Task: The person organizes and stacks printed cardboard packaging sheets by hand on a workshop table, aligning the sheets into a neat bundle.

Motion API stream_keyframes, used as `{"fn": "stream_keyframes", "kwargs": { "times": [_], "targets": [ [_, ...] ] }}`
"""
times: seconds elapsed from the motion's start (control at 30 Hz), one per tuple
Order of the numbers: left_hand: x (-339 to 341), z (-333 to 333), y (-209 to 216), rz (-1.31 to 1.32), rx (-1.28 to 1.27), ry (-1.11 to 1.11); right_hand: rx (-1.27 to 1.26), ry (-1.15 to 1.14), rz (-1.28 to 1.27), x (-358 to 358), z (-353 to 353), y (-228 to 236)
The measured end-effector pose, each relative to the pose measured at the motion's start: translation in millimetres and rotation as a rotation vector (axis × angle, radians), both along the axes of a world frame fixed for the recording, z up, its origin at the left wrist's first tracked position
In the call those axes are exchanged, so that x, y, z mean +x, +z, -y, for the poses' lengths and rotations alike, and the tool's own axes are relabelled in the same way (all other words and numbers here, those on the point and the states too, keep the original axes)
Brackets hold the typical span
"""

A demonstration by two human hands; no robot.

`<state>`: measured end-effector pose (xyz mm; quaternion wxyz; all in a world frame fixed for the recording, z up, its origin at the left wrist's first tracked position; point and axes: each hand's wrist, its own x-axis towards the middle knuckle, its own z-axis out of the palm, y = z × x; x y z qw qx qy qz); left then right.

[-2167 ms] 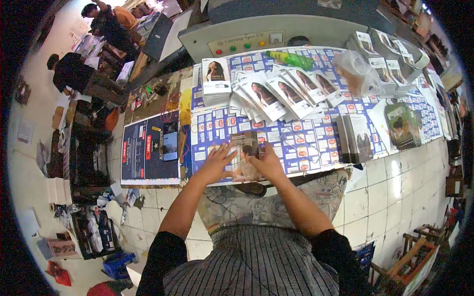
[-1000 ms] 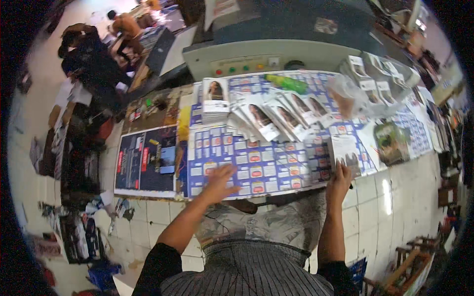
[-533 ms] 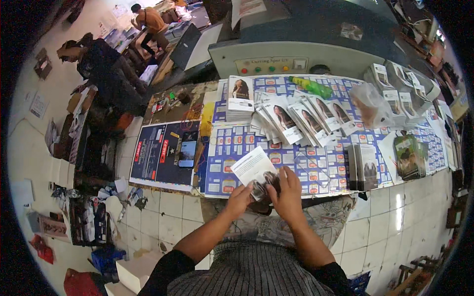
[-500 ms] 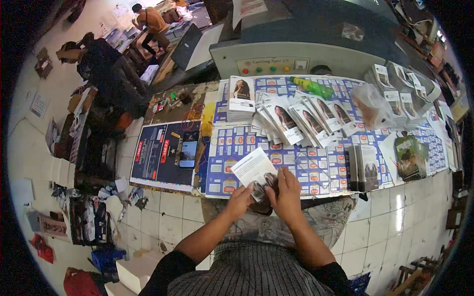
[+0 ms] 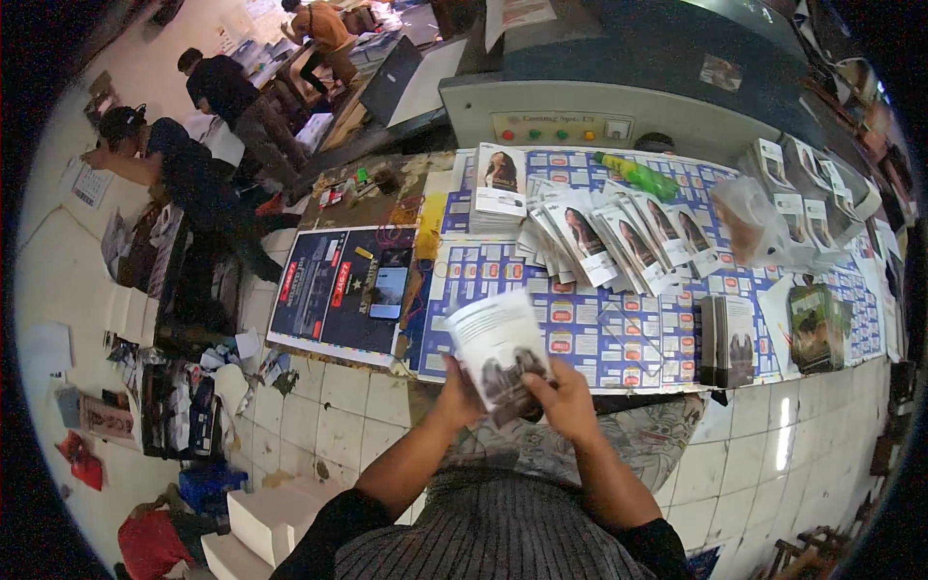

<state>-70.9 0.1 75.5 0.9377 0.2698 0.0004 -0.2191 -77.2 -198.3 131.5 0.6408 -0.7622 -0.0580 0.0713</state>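
Observation:
In front of me I hold a printed leaflet [image 5: 493, 333] tilted over the table's near edge. Text covers its upper part, and a dark photo of long hair its lower part; whether several are stacked together I cannot tell. My left hand [image 5: 458, 396] grips its lower left edge, fingers hidden behind it. On its lower right corner, my right hand [image 5: 564, 398] is closed with the thumb on top. Beyond lie fanned leaflets [image 5: 585, 237] with a portrait of a long-haired person. A neat pile of the same leaflets [image 5: 499, 198] stands to their left.
Right of me stands an upright bundle of leaflets [image 5: 727, 338], near green-covered packs [image 5: 810, 324]. A green bottle [image 5: 638, 176], a plastic bag [image 5: 744, 217] and more bundles [image 5: 807, 217] lie farther back. A phone [image 5: 389, 293] rests on the left. People work at the far left.
The leaflet has turned more upright, and my right hand has shifted toward its lower right corner. The view has swung left; another person now shows at the far left.

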Motion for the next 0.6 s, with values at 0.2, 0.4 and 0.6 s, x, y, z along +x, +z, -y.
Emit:
{"fn": "stream_keyframes", "kwargs": {
  "times": [0.2,0.4,0.6],
  "targets": [
    [35.2,-5.9,-22.7,0.032,0.794,0.151,0.204,-0.227,-0.203,21.5,30.0,-60.7],
    [61.1,14.5,-43.1,0.246,1.561,0.062,-0.406,-0.310,-0.087,35.9,50.2,-96.6],
    [68.3,19.6,-66.5,1.085,2.041,0.218,-0.401,-0.350,-0.063,31.2,43.6,-90.4]
  ]
}}
